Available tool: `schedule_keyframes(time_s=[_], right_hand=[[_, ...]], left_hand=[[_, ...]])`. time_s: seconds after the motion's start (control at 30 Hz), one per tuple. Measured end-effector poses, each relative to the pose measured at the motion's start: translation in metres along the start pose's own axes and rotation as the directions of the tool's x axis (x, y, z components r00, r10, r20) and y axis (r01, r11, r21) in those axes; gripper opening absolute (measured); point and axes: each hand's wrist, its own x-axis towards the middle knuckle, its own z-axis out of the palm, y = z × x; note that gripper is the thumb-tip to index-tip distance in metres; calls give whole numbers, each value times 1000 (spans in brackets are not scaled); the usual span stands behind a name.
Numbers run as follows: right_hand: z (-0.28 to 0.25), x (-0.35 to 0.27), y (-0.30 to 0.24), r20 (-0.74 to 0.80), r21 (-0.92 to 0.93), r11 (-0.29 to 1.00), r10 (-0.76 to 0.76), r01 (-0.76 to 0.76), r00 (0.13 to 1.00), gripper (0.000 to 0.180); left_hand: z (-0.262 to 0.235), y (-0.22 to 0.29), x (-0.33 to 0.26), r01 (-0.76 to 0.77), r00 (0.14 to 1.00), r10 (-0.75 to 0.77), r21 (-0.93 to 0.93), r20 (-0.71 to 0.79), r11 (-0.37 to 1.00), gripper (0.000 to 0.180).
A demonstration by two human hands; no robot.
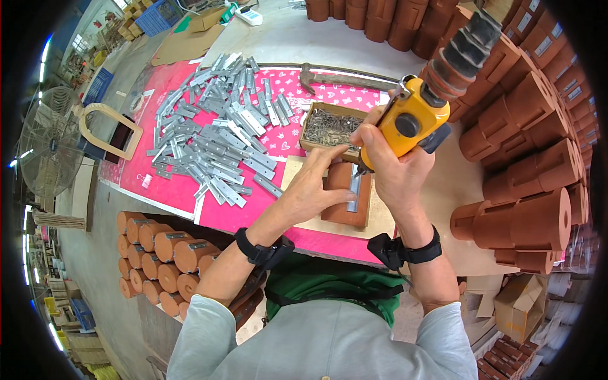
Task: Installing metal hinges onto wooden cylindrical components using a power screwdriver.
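In my right hand [396,161] is a yellow power screwdriver [408,120] with black parts, its tip pointing down at a brown cylindrical block [339,179]. A grey metal hinge-like strip [356,190] lies along the top of that block. My left hand [316,180] grips at the strip, its thumb pressed on the near part and its fingers reaching toward the far end, close to the driver tip. Whether those fingertips also pinch a screw cannot be made out. Just beyond the block stands an open cardboard box [330,126] of small metal fasteners.
Loose metal strips [221,142] are heaped on the pink tabletop [218,218] at left. A hammer [342,79] lies behind the fastener box. Brown cylinders [522,221] stack up at right, and more blocks [168,247] sit at lower left. A fan [54,142] stands far left.
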Motion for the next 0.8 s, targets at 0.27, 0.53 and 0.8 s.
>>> schedule_keyframes(time_s=[0.27, 0.53, 0.8], right_hand=[[-3, -2, 1, -18, 82, 995, 53, -51, 998, 23], [-3, 3, -4, 15, 165, 984, 65, -67, 998, 26], [-12, 13, -27, -36, 24, 999, -31, 32, 999, 25]], left_hand=[[-1, 1, 1, -3, 1000, 3, -5, 5, 1000, 79], [2, -5, 1, -65, 997, 67, 51, -26, 997, 75], [-25, -36, 65, -142, 987, 162, 537, 10, 832, 23]])
